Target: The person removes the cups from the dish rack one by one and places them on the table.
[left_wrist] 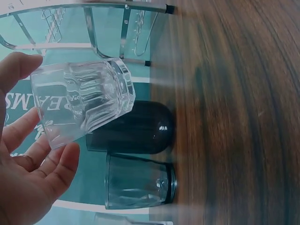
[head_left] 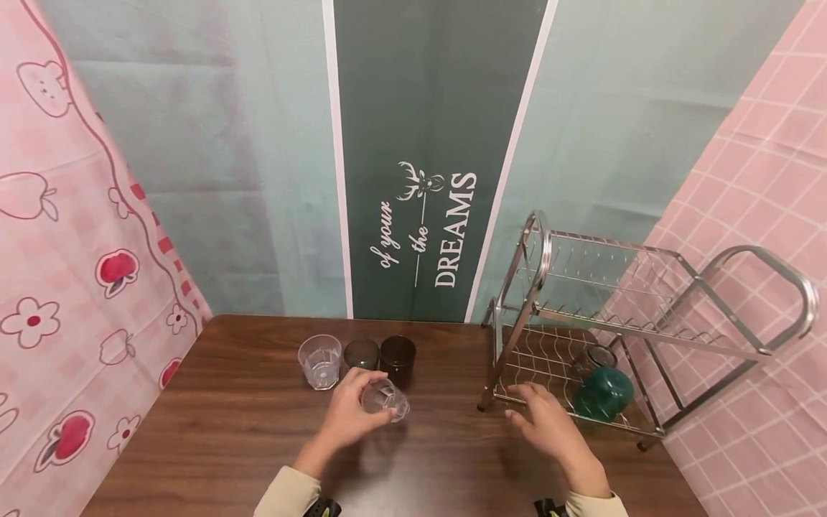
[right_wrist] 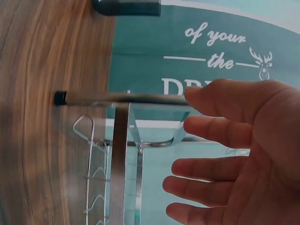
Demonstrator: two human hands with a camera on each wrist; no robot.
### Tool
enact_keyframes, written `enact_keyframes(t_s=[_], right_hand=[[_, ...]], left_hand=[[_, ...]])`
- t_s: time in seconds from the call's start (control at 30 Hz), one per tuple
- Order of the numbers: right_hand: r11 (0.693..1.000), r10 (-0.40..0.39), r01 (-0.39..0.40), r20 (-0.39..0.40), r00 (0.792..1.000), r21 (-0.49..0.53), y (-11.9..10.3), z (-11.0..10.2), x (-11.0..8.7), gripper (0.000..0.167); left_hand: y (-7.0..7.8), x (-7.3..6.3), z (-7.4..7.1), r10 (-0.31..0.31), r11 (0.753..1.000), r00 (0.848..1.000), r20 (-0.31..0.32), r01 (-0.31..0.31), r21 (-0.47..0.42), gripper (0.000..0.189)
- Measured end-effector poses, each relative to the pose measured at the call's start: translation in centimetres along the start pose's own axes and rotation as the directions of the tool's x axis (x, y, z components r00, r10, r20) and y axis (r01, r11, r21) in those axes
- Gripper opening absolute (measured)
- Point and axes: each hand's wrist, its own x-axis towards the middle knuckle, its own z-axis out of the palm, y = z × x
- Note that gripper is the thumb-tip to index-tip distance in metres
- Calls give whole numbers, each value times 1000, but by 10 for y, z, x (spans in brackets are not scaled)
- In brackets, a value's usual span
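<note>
"Above the table (head_left: 452, 470), what does the left hand (head_left: 350, 413) grip?"
"A clear glass (head_left: 382, 397), tilted, pinched at its rim near the darkest cup (head_left: 398, 361)."
"And the right hand (head_left: 548, 425)?"
"Fingers apart, empty, beside the metal rack (head_left: 646, 331)."

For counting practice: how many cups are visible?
6: clear cup, grey cup and dark cup on the table; tilted cup in the left hand; smoky cup and teal cup on the rack.

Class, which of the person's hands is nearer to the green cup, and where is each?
Right. The right hand is a little left of the green cup, near the lower front edge of the rack; the left hand is farther left, holding a clear glass.
</note>
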Motion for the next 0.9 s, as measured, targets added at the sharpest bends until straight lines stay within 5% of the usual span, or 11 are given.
enact_keyframes(t_s=[0.37,0.9], right_hand=[[993,35,-41,-50,998,-114,25,-8,-8,35],[985,126,-131,-56,990,-111,45,-24,-8,37]], left_hand=[[-5,-4,-15,-119,991,993,15,117,72,54],[-23,-8,-40,-128,976,992,-9,127,178,51]])
